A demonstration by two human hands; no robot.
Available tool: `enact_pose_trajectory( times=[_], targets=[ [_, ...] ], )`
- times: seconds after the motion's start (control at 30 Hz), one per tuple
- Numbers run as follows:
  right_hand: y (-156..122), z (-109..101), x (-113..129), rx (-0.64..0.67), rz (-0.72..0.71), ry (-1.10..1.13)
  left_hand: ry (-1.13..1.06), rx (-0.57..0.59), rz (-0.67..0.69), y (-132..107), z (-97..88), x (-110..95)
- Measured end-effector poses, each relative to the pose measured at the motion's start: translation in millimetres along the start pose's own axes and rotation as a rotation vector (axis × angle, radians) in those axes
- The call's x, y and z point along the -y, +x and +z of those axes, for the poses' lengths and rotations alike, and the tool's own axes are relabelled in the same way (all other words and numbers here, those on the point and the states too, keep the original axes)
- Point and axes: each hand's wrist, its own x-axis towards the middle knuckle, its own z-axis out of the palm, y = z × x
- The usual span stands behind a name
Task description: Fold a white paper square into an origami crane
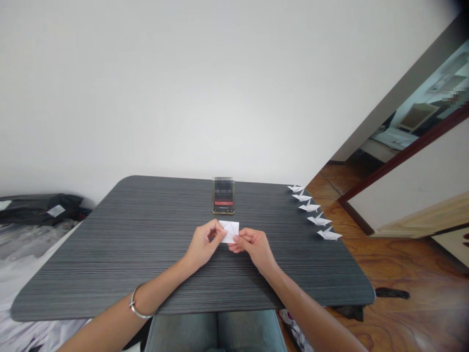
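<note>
A small folded square of white paper (pixel 230 228) is held just above the dark table, with crease lines showing on its face. My left hand (pixel 207 242) pinches its left side between thumb and fingers. On the lower right corner, my right hand (pixel 253 246) grips the paper with the thumb on top and the fingers behind. Directly beyond the paper lies a phone (pixel 223 208) with its screen lit. Several white origami cranes (pixel 309 207) stand in a row along the right side of the table.
The dark wood-grain table (pixel 154 205) meets a white wall (pixel 183 88) at its far edge. Dark bags (pixel 44 210) and pale plastic wrapping lie to the left. On the right are a wooden floor (pixel 395 264) and a doorway. A shoe (pixel 295 330) shows below the front edge.
</note>
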Motion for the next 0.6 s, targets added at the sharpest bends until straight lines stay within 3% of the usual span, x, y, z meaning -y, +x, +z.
enact_pose_trajectory(
  times=[0.4, 0.6],
  targets=[
    [0.0, 2.3, 0.5, 0.039, 0.093, 0.014, 0.025, -0.016, -0.016, -0.4, 1.0, 4.2],
    [-0.2, 2.4, -1.5, 0.037, 0.049, -0.004, -0.04, -0.021, -0.034, -1.0, 2.5, 3.2]
  ],
)
